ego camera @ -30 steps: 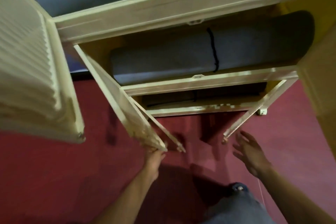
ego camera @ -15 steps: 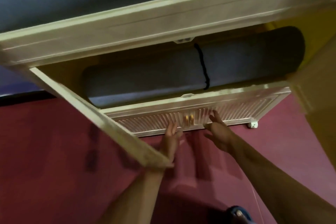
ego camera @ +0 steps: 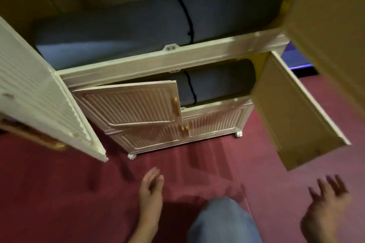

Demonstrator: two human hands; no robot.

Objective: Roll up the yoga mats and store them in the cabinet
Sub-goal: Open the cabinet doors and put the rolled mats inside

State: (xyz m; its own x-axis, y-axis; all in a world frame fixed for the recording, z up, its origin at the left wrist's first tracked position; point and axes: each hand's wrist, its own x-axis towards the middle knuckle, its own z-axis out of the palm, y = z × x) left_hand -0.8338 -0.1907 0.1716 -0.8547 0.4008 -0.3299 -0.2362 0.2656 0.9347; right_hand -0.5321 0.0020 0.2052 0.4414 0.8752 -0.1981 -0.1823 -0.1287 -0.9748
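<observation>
Hands [ego camera: 151,187] withdrawn from cabinet [ego camera: 167,61], 2 rolled mats [ego camera: 122,23] inside

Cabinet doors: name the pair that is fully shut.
The bottom pair, just above the wheels: both meet at their small handles. The middle tier's left door stands ajar, its right door wide open, showing a rolled mat.

- Upper yoga mat [ego camera: 122,27]: grey-blue, rolled, tied with black cord, lying lengthwise on cabinet [ego camera: 158,61] upper shelf, well beyond the fingers.
- Lower yoga mat [ego camera: 219,85]: same, shelf below, half behind a door.
</observation>
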